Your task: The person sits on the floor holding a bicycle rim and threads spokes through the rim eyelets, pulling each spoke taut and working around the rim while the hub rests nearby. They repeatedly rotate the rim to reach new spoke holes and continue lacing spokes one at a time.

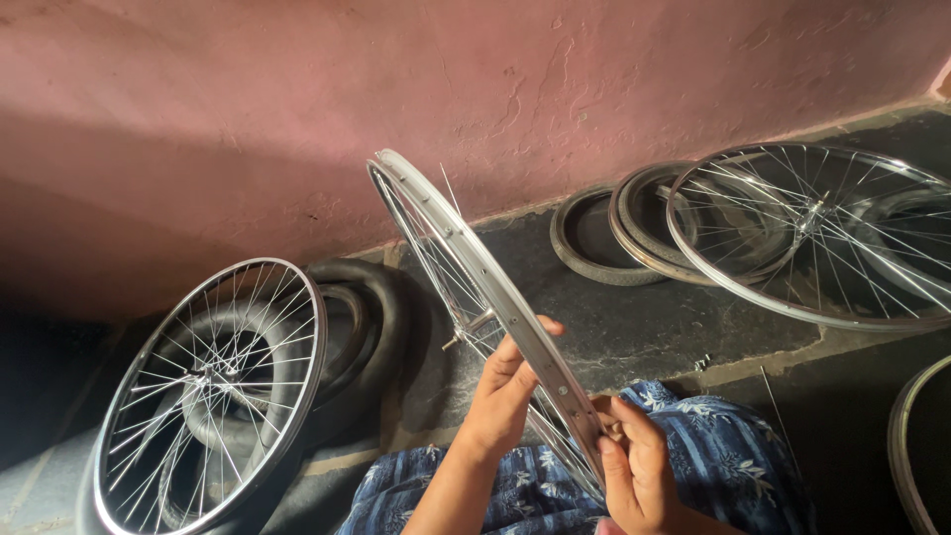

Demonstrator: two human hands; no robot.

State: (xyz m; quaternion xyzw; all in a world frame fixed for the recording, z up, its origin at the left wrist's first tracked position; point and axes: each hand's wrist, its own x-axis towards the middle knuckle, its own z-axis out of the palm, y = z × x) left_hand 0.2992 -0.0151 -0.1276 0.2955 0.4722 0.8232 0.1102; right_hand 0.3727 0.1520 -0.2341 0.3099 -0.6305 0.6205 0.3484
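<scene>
Fingers (515,362) of both hands apparently pinching upright rim (466,258)

Glossy metal rim (495,297) — rough matt plaster wall (297,99)

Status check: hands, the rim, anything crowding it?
Left hand and right hand both grip the silver wheel rim, held on edge over the lap. Spoked wheel leans against black tyres to the left, apart from the rim.

The right hand (639,476) hides the held rim's (475,272) lower end.
</scene>
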